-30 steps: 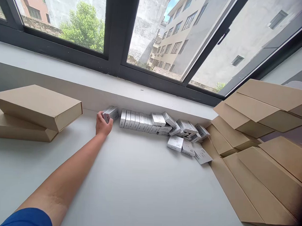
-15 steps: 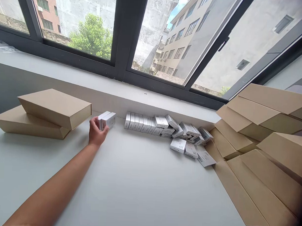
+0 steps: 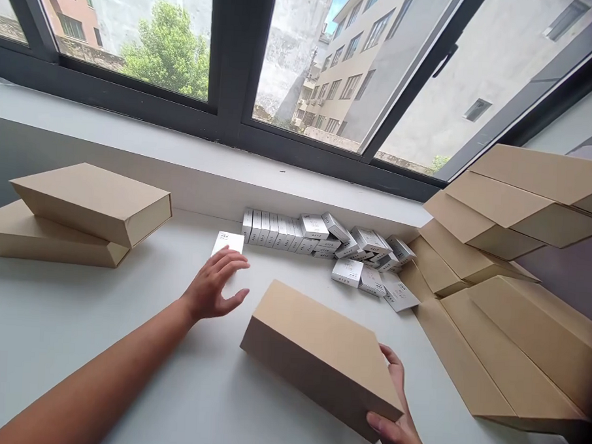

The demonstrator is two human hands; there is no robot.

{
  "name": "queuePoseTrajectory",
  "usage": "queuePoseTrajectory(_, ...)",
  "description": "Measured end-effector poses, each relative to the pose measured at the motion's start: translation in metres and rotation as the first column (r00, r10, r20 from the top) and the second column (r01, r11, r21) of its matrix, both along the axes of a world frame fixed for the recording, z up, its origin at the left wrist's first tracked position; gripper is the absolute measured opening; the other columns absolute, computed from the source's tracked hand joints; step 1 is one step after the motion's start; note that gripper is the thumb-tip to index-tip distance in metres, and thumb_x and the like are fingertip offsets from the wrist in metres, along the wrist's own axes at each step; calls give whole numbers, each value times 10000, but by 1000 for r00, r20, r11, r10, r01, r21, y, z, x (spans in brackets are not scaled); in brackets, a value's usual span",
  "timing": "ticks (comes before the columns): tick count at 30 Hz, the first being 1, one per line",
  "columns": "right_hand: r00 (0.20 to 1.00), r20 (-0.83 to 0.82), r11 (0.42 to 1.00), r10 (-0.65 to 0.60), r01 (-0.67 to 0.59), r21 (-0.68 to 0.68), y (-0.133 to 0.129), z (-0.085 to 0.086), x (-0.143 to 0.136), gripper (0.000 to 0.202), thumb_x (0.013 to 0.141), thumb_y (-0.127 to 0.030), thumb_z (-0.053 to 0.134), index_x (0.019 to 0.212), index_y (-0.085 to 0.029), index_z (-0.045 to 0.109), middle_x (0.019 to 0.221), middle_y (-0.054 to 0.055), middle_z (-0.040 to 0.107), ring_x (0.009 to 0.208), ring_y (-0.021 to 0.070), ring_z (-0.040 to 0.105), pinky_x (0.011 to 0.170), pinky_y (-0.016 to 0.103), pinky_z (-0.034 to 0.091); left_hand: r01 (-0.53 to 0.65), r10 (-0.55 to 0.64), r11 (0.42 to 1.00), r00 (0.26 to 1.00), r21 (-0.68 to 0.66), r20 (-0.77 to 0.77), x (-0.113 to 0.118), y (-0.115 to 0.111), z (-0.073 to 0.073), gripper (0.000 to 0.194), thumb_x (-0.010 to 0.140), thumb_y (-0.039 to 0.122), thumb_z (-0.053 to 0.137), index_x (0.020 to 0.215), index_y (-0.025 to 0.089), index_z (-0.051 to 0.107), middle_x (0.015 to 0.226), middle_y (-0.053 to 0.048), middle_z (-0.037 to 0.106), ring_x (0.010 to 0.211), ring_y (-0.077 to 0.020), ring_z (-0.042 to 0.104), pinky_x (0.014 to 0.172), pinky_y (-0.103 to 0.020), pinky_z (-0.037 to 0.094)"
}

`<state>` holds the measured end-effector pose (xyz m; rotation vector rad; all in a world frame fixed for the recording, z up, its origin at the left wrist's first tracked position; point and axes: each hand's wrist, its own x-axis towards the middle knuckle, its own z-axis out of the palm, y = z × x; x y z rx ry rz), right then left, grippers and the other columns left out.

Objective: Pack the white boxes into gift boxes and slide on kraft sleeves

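Note:
My right hand (image 3: 396, 409) grips the right end of a closed brown box (image 3: 320, 334), thumb on the near side and fingers behind. The box is tilted over the front of the white table (image 3: 181, 380). Left of it, my left hand (image 3: 217, 285) is open with fingers spread and holds nothing. Just beyond its fingertips a small white box (image 3: 228, 242) lies flat. A row of small white boxes (image 3: 273, 231) stands against the wall, running right into a loose pile of the same boxes (image 3: 366, 248).
Two brown boxes (image 3: 94, 197) are stacked crookedly at the left. Many more brown boxes (image 3: 511, 343) are piled along the right side. Behind the table run a white sill (image 3: 191, 155) and dark-framed windows.
My left hand has let go of the small white boxes, opened and moved right and nearer. My right hand has come into view with a brown box. The view has shifted slightly.

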<state>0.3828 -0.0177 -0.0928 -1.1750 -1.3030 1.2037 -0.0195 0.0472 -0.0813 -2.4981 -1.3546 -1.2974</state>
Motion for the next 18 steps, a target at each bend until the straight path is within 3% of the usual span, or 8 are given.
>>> queuePoseTrajectory(2,997,20,995,76,-75,-59,8,-5,-3,1040,506,-543,866,1403,-301,399,1393,101,504,1256,385,508,954,434,485,169,-158,975,984,-147,82,9,-10,-2,468,924,332,528,1378,234,464,1354,-120,599,1312,-283,530,1158,-501,398)
queuePoseTrajectory(4,997,26,992,73,-70,-103,15,-8,4,1014,494,-447,870,1406,-282,457,1448,94,493,1300,365,481,972,391,476,251,-214,899,967,-359,141,18,-18,-8,622,947,383,510,1517,235,310,1531,-141,461,1402,-302,458,1150,-500,408)
queuePoseTrajectory(6,998,-27,984,-52,46,-170,23,-11,14,885,544,-375,826,1371,-288,524,1424,60,539,1255,309,519,927,335,490,238,-182,823,971,-516,157,25,-21,-12,828,891,471,618,1568,225,209,1612,-161,349,1451,-337,395,1164,-517,386)
queuePoseTrajectory(8,976,-98,953,-193,163,-256,29,-15,20,726,582,-317,761,1289,-291,597,1313,32,626,1108,256,592,831,301,513,240,-176,780,970,-578,165,29,-22,-11,874,793,475,737,1516,222,316,1552,-156,445,1385,-337,477,1124,-486,434)
queuePoseTrajectory(11,944,-174,932,-281,225,-285,36,-19,17,536,625,-311,671,1159,-263,673,1184,28,691,1038,248,621,807,316,527,297,-241,772,955,-562,174,37,-23,-6,421,800,282,675,1209,236,586,1164,-57,717,1025,-220,687,904,-340,549)
queuePoseTrajectory(13,932,-206,941,-299,251,-228,40,-22,8,447,676,-348,612,1104,-246,686,1153,40,703,1108,269,609,864,342,520,304,-304,786,948,-539,93,43,-25,-6,304,778,182,607,1074,247,630,935,-1,747,816,-171,701,764,-284,546)
queuePoseTrajectory(15,916,-203,934,-347,320,-157,44,-25,-2,387,715,-372,559,1060,-243,676,1093,37,708,1106,266,605,865,344,510,311,-358,819,934,-481,-6,51,-29,-12,467,750,144,587,1201,264,596,1007,-10,756,861,-190,711,769,-296,546)
queuePoseTrajectory(18,882,-191,902,-432,420,-100,47,-30,-12,331,740,-374,516,1016,-249,649,988,11,685,984,230,615,774,303,501,339,-388,876,918,-342,-84,58,-29,-21,768,786,91,540,1504,271,336,1372,-86,644,1117,-233,671,881,-349,557)
